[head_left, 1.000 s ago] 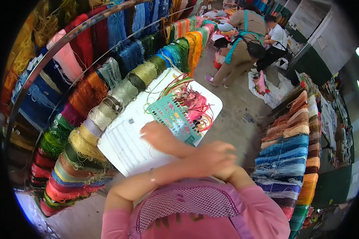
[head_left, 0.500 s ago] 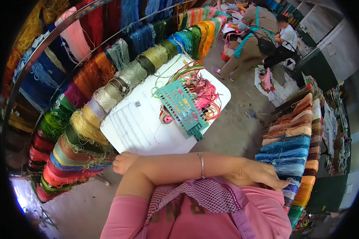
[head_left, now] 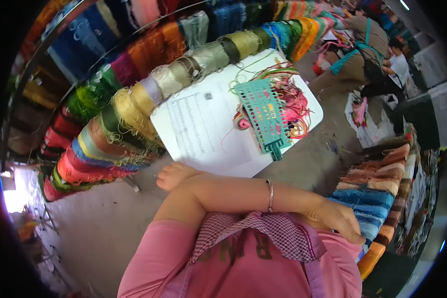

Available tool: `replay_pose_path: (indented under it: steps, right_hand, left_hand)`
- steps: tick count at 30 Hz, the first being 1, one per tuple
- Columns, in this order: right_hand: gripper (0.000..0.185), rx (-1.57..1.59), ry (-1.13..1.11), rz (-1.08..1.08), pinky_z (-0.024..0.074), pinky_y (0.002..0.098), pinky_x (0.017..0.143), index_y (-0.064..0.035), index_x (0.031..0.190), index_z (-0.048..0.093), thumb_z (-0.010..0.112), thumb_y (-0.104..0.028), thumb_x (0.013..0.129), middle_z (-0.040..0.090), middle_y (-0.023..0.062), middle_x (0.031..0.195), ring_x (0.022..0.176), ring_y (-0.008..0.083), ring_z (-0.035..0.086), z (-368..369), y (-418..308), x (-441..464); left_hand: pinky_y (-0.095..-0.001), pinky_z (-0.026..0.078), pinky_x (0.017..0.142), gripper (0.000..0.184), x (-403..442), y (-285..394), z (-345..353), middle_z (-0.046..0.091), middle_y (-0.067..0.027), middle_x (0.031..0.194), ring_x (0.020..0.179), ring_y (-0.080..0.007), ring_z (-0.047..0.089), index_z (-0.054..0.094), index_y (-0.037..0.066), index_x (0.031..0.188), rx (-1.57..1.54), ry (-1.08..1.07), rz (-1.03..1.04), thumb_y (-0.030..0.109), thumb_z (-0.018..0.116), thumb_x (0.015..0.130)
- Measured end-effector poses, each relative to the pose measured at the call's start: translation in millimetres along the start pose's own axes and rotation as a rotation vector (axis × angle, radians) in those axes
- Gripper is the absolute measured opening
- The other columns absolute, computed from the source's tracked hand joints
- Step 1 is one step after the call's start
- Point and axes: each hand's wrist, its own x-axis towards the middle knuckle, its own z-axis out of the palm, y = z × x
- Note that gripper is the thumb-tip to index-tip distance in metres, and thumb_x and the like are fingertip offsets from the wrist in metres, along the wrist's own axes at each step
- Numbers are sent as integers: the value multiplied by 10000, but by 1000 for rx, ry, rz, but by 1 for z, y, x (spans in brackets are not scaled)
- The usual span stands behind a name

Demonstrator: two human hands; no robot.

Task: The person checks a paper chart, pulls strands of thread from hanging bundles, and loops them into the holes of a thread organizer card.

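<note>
Arms: folded; likely a pause, and reaching the green card (head_left: 263,116) would call for unfolding them.
Hands: two, apart; left hand (head_left: 335,218) against the right arm, right hand (head_left: 176,175) near the left elbow; whether either grips, I can't tell.
White board (head_left: 241,166): one, bearing one card, one printed sheet (head_left: 196,124), one thread tangle (head_left: 299,99) beside the card.
Background: two people (head_left: 366,44).

Single head-worn camera, facing forward and down, close above crossed arms (head_left: 233,192).
</note>
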Motion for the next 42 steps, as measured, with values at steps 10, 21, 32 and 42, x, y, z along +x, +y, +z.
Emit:
replay_pose_path:
  steps: [10,21,32,42]
  right_hand:
    - [245,-104,463,893,479,395,799,-1,1021,641,699,-82,797,629,160,918,908,314,608,-134,12,-111]
    - [665,-523,330,1252,475,429,793,58,1124,576,855,-327,659,636,204,962,881,334,607,-162,77,-184]
    - [228,550,837,1212,507,249,746,-11,1049,573,676,9,847,675,42,967,818,92,632,-195,45,-147]
    - [271,666,1164,790,515,284,824,-12,1138,550,649,4,886,673,73,1048,919,122,647,-287,61,-142]
  left_hand:
    - [-358,489,807,176,-198,19,6,674,-84,950,933,-246,621,705,60,1009,1028,1023,232,172,664,879]
    - [-326,473,606,283,-352,-53,-3,622,-86,737,652,-226,599,660,8,971,1145,2506,-306,212,750,796]
    - [-351,482,593,285,-366,-52,-13,606,-77,651,596,-244,601,631,35,885,1195,2465,-489,250,775,766]
    - [-331,502,705,347,-322,-69,11,601,-45,1005,895,-220,580,700,138,1108,1793,2170,-546,223,747,774]
